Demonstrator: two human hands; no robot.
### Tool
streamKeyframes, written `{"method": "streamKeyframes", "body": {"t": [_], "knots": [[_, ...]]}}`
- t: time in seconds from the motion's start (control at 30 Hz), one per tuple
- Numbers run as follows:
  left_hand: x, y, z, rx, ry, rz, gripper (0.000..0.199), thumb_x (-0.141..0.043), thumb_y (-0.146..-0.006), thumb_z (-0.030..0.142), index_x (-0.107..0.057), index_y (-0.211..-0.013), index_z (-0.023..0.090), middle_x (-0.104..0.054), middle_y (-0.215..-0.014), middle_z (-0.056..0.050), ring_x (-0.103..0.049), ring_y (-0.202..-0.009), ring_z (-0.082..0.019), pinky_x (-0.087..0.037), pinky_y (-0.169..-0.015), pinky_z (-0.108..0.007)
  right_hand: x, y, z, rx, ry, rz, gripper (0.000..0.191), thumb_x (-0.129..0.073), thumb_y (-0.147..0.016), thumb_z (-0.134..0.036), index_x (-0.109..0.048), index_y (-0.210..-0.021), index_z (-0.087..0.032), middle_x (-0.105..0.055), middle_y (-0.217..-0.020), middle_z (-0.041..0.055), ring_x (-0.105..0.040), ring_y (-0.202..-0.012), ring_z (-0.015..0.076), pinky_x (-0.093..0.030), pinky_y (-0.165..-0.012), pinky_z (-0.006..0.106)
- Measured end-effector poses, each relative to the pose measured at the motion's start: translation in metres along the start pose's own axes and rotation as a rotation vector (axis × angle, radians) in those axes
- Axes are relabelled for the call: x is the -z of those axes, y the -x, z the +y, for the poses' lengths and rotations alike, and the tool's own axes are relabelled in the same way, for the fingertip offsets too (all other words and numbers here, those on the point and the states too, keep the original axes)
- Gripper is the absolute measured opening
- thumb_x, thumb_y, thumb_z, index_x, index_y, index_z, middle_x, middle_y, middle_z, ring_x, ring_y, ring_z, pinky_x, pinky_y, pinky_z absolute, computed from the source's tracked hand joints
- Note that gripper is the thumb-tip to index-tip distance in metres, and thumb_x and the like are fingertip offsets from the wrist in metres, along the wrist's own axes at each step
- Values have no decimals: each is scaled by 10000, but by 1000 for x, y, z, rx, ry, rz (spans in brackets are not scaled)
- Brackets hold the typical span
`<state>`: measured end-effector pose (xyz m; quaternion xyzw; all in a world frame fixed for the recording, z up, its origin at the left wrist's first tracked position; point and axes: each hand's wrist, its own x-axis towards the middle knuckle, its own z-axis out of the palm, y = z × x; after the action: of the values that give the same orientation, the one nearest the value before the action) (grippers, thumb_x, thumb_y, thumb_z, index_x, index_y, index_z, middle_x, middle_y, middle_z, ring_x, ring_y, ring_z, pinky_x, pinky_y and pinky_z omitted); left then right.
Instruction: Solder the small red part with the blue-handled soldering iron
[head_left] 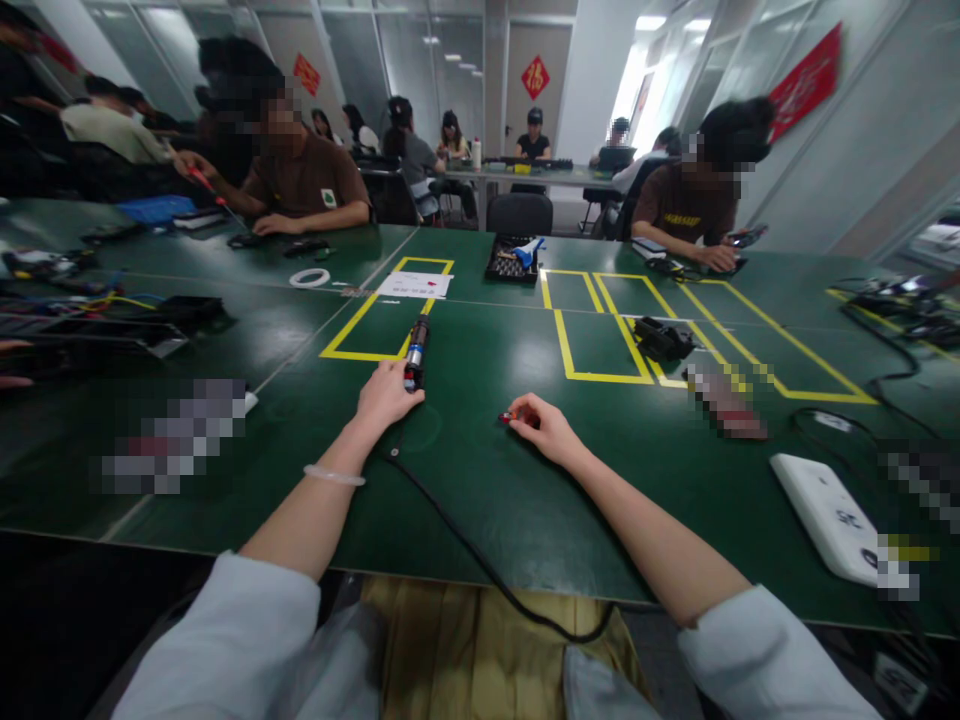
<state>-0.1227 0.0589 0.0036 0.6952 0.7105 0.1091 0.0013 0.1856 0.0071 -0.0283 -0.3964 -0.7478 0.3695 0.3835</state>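
On the green table (480,520), my left hand (388,393) is closed around the near end of a dark cylindrical tool (418,345) with a silver and blue band. The tool's far end points away, toward a yellow-taped outline. My right hand (541,428) is held right of centre, its fingers pinched on a small red and dark piece (506,417). Most of that piece is hidden by the fingers. A black cable (465,540) runs from near my left hand over the table's front edge.
A black tray (513,262) with small parts and a blue item stands farther back. A black device (663,340) lies right of centre, and a white power bank (829,515) at the right. Tape roll (310,278) at left. Two people work across the table.
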Motion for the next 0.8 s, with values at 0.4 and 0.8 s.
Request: {"method": "streamKeyframes", "body": {"t": [0.4, 0.8], "knots": [[-14, 51, 102, -506, 188, -42, 661, -594, -792, 399, -396, -1390, 199, -510, -1265, -108, -559, -1100, -261, -477, -907, -353, 0, -1, 6, 107, 113, 76, 48, -596, -839, -203, -578, -882, -191, -498, -784, -13, -482, -636, 113, -413, -644, 248], [-8, 63, 113, -553, 85, -26, 670, -541, -844, 425, -346, -1433, 173, -499, -1283, -124, -547, -1086, -270, -470, -901, -374, 1, 0, -1, 146, 195, 78, 127, -577, -898, -253, -672, -861, -177, -577, -839, 35, -540, -683, 127, -446, -669, 265]]}}
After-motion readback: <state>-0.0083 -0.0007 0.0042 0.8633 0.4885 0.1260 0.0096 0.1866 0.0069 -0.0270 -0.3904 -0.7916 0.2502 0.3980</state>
